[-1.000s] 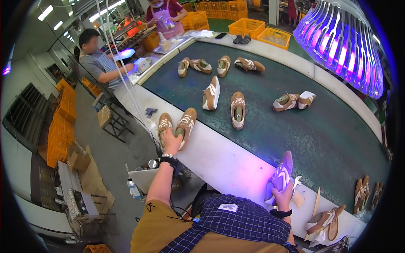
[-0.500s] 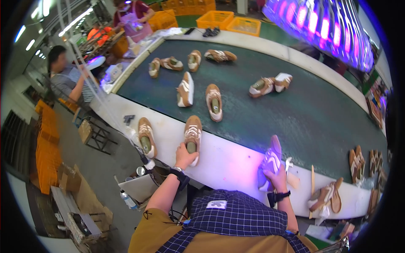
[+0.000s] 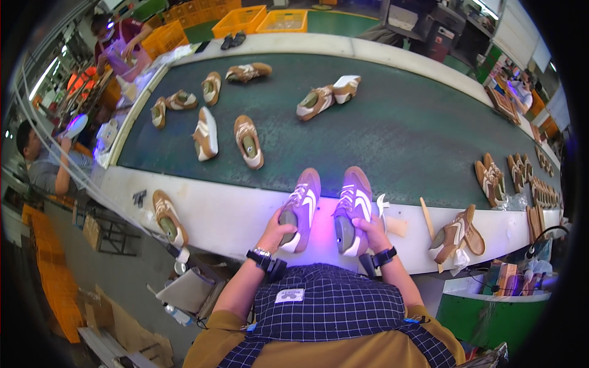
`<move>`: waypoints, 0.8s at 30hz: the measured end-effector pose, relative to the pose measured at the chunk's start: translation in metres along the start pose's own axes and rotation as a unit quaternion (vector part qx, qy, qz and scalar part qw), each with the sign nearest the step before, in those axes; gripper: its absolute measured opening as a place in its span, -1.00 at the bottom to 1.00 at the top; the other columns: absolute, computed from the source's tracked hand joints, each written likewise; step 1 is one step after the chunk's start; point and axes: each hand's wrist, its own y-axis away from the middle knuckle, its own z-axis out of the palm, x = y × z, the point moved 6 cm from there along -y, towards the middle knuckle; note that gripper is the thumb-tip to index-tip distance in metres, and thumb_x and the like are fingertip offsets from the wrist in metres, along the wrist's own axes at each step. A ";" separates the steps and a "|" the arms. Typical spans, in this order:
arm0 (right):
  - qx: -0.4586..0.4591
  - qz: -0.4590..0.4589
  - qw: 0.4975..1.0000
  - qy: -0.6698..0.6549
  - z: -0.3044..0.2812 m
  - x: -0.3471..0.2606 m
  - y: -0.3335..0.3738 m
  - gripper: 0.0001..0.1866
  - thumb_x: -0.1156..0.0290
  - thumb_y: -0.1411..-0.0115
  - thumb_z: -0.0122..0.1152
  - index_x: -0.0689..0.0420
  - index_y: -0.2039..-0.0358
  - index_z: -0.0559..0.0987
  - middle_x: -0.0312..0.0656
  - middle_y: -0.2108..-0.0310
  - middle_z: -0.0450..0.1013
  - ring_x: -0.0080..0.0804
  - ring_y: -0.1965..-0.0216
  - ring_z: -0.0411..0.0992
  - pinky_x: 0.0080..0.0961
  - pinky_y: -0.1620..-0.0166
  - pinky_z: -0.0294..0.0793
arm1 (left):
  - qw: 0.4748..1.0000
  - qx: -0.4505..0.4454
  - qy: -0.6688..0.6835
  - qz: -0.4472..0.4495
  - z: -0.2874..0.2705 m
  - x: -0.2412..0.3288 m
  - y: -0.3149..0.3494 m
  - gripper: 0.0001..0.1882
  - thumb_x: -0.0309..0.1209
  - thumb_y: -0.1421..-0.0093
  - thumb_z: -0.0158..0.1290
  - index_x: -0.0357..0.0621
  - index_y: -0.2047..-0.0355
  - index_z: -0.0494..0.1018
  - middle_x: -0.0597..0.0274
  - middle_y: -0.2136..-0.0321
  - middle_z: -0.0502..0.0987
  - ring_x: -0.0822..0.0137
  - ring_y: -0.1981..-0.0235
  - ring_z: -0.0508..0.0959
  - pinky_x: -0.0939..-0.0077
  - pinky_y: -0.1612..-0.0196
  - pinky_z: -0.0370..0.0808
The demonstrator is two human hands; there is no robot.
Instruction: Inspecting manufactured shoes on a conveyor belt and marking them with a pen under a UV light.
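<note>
Two brown sneakers with white stripes stand side by side, toes away from me, on the white table edge under a purple glow. My left hand (image 3: 275, 234) grips the left sneaker (image 3: 302, 205) at its heel, thumb by the opening. The right sneaker (image 3: 353, 205) is held at the heel by my right hand (image 3: 370, 235), its thumb also near the opening. A gap separates the two shoes. Another brown sneaker (image 3: 169, 218) rests on the white edge to the left. Right of my hands lie a wooden stick (image 3: 426, 218) and a sneaker (image 3: 452, 235) with a loose sole (image 3: 474, 239).
Several sneakers lie scattered on the dark green belt (image 3: 392, 135), and rows of more sneakers (image 3: 491, 179) stand at the right. Yellow crates (image 3: 282, 22) are beyond the far edge. One person (image 3: 46, 162) sits at the left, another (image 3: 123, 46) stands behind.
My left hand has brought its sneaker rightward beside the other one. The right sneaker, tilted on its side before, now stands upright. The view has turned right, and the bright lamp has left it.
</note>
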 end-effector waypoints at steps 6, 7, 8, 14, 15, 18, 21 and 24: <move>-0.162 -0.050 0.965 -0.202 0.040 -0.061 0.023 -0.29 0.30 0.03 0.32 0.26 -0.10 0.25 -0.09 0.01 0.35 -0.31 0.00 0.37 -0.39 -0.08 0.36 | 0.981 -0.108 0.124 0.100 0.063 0.080 0.034 -0.15 -0.43 0.16 0.17 -0.22 -0.18 0.07 0.12 -0.05 0.29 0.22 -0.06 0.34 0.35 -0.13 0.27; -0.197 -0.052 0.947 -0.247 0.047 -0.073 0.025 -0.23 0.22 0.03 0.36 0.24 -0.13 0.22 -0.08 -0.02 0.33 -0.28 -0.03 0.35 -0.35 -0.10 0.34 | 0.968 -0.133 0.170 0.131 0.074 0.098 0.035 -0.15 -0.32 0.10 0.19 -0.23 -0.19 0.05 0.08 -0.09 0.25 0.20 -0.09 0.32 0.32 -0.15 0.27; -0.201 -0.070 0.947 -0.243 0.051 -0.082 0.026 -0.23 0.22 0.03 0.36 0.24 -0.13 0.22 -0.08 -0.02 0.33 -0.28 -0.03 0.35 -0.35 -0.10 0.34 | 0.950 -0.158 0.215 0.165 0.084 0.114 0.036 -0.14 -0.21 0.04 0.21 -0.24 -0.19 0.03 0.05 -0.13 0.21 0.18 -0.12 0.30 0.30 -0.16 0.26; -0.202 -0.019 0.923 -0.327 0.058 -0.089 0.030 -0.12 0.02 0.08 0.38 0.18 -0.16 0.20 -0.09 -0.05 0.32 -0.28 -0.05 0.33 -0.27 -0.14 0.31 | 0.946 -0.246 0.208 0.047 0.119 0.108 0.033 -0.26 0.10 -0.15 -0.04 -0.13 -0.18 0.09 0.05 -0.05 0.32 0.15 -0.07 0.36 0.20 -0.16 0.28; -0.237 -0.016 0.912 -0.335 0.058 -0.091 0.031 -0.23 0.04 -0.03 0.28 0.20 -0.14 0.22 -0.07 -0.04 0.33 -0.28 -0.05 0.33 -0.28 -0.15 0.31 | 0.916 -0.276 0.291 0.005 0.122 0.101 0.033 -0.34 0.00 -0.20 -0.05 -0.17 -0.16 0.12 0.06 -0.07 0.31 0.18 -0.09 0.34 0.25 -0.18 0.26; -0.153 0.011 0.941 -0.302 0.046 -0.081 0.026 -0.35 0.09 -0.15 0.14 0.22 -0.13 0.24 -0.07 -0.03 0.34 -0.28 -0.05 0.34 -0.29 -0.15 0.30 | 0.844 -0.316 0.427 -0.079 0.124 0.081 0.031 -0.46 -0.22 -0.26 -0.08 -0.20 -0.17 0.12 0.09 -0.09 0.30 0.22 -0.10 0.33 0.33 -0.19 0.25; -0.094 -0.002 0.937 -0.338 0.038 -0.079 0.019 -0.45 0.16 -0.21 0.04 0.21 -0.12 0.25 -0.07 -0.03 0.34 -0.28 -0.03 0.34 -0.29 -0.15 0.30 | 0.912 -0.203 0.354 -0.025 0.106 0.068 0.012 -0.50 -0.37 -0.27 -0.12 -0.17 -0.20 0.08 0.14 -0.11 0.28 0.24 -0.10 0.33 0.31 -0.18 0.26; -0.055 -0.046 0.916 -0.394 0.029 -0.088 0.012 -0.50 0.24 -0.20 0.08 0.16 -0.10 0.28 -0.10 -0.02 0.35 -0.29 -0.03 0.34 -0.29 -0.14 0.31 | 0.902 -0.143 0.405 -0.035 0.093 0.067 -0.001 -0.52 -0.33 -0.23 -0.07 -0.27 -0.12 0.20 0.04 -0.03 0.38 0.13 -0.07 0.38 0.15 -0.19 0.24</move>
